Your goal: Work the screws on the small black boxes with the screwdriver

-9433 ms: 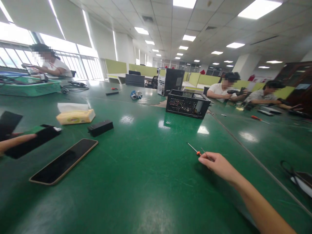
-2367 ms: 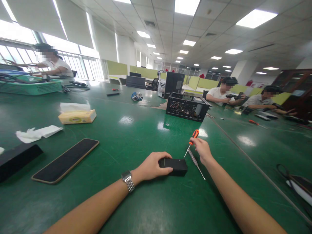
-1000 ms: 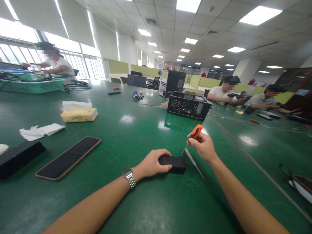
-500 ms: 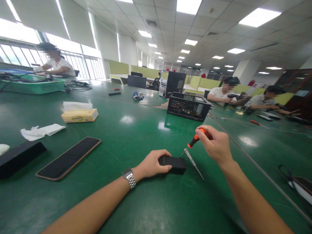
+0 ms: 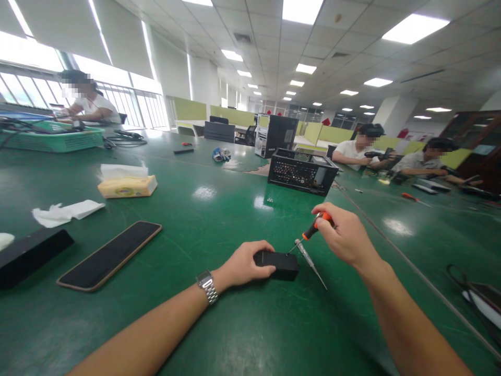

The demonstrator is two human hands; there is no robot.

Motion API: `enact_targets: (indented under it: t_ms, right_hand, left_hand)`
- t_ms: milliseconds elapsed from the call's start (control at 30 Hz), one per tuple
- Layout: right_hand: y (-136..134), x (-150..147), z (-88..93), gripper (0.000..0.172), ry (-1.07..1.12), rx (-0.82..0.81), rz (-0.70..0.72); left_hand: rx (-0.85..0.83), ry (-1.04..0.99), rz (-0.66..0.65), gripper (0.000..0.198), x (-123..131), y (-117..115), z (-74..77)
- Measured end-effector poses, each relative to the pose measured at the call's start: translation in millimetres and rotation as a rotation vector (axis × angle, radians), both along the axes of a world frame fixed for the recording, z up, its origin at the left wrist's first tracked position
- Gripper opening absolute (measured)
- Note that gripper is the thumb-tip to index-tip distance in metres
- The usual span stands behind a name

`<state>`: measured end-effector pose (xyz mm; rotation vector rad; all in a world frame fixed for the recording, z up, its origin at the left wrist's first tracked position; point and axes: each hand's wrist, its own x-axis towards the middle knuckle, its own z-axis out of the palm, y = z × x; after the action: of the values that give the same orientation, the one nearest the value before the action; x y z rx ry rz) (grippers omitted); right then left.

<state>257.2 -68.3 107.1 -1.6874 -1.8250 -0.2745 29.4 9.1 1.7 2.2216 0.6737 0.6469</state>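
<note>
My left hand (image 5: pixel 248 263) is closed around the left end of a small black rectangular box (image 5: pixel 284 265) lying on the green table (image 5: pixel 235 318). An orange-and-black screwdriver (image 5: pixel 312 228) is gripped by its handle in my right hand (image 5: pixel 344 232). Its shaft slants down to the left, with the tip at the top face of the box near its right end. Whether a screw sits under the tip is too small to tell. Just right of the box lies a second, slim screwdriver with a clear handle (image 5: pixel 309 258), partly behind the held one's shaft.
At left are a phone (image 5: pixel 111 256), a long black block (image 5: pixel 35 256), crumpled tissue (image 5: pixel 66 211) and a tissue pack (image 5: pixel 127 186). An open black metal case (image 5: pixel 301 172) stands ahead. Another screwdriver (image 5: pixel 410 197) lies at right. Several people sit around the table.
My right hand has turned and tipped slightly lower, leaning the screwdriver handle further right and down. The screwdriver tip stays on the box, and my left hand keeps its hold.
</note>
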Motion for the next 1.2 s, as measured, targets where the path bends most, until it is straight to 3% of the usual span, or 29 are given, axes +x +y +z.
enact_targets:
  t_ms: [167, 333, 467, 600, 800, 900, 1033, 1200]
  right_hand:
    - [-4, 0, 4.1, 0.03, -0.027, -0.102, -0.117]
    - [-8, -4, 7.1, 0.023, -0.084, -0.111, -0.053]
    - [-9, -8, 6.5, 0.027, -0.087, -0.107, -0.108]
    - [-8, -11, 5.5, 0.018, -0.092, -0.112, -0.091]
    - [-8, -12, 5.3, 0.024, -0.04, -0.134, -0.107]
    - [-8, -11, 5.8, 0.017, -0.053, -0.159, -0.111]
    - [-8, -10, 6.7, 0.024, -0.068, -0.164, -0.13]
    - [-9, -9, 7.4, 0.017, -0.044, -0.174, -0.136]
  left_hand:
    - [0.012, 0.001, 0.004, 0.031, 0, 0, -0.4]
    - [0.017, 0.001, -0.004, 0.029, 0, 0, 1.1]
    - [0.007, 0.009, -0.008, 0.031, 0, 0, 1.5]
    - [0.0, 0.008, -0.005, 0.032, 0, 0, 0.2]
    - [0.003, -0.012, -0.007, 0.031, 0, 1, -2.5]
    - [0.004, -0.007, 0.0, 0.032, 0, 1, -3.4]
    - [0.005, -0.006, -0.001, 0.032, 0, 1, -3.7]
    - [0.003, -0.003, 0.0, 0.033, 0, 2, -3.7]
